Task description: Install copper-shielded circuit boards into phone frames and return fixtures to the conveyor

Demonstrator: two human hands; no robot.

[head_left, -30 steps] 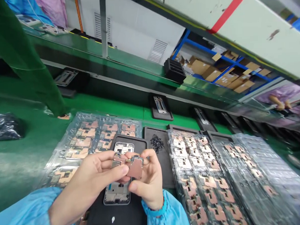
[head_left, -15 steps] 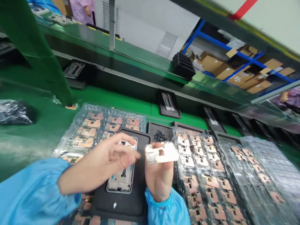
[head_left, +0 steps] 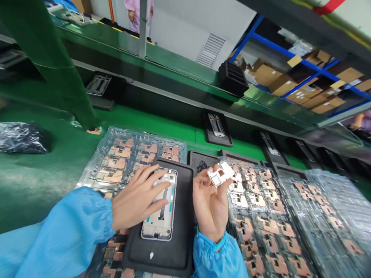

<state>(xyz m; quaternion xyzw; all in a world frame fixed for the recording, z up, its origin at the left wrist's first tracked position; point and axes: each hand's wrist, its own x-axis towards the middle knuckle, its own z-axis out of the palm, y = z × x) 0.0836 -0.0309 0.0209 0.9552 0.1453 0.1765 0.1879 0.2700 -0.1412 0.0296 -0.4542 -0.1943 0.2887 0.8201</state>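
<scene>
My left hand (head_left: 137, 199) lies flat, its fingertips resting on the upper part of a phone's metal middle frame (head_left: 160, 221), which sits on a black rubber mat (head_left: 157, 257). My right hand (head_left: 209, 203) is raised beside the mat, pinching a small phone circuit board (head_left: 219, 174) with silver shields between thumb and fingers. Plastic trays of similar boards with copper-coloured patches lie on both sides, the nearest (head_left: 262, 233) right next to my right hand.
A black mat holding a small heap of black parts (head_left: 202, 166) stands behind the board. Further frames lie on black mats along a green bench. Dark plastic bagging (head_left: 18, 138) lies at left. A person in pink (head_left: 138, 11) stands beyond the line, near shelves of cardboard boxes (head_left: 265, 75).
Both hands held the board a second ago. My right hand alone now holds it, turned and shifted right, while my left hand has dropped onto the frame. The whole scene has shifted with my head.
</scene>
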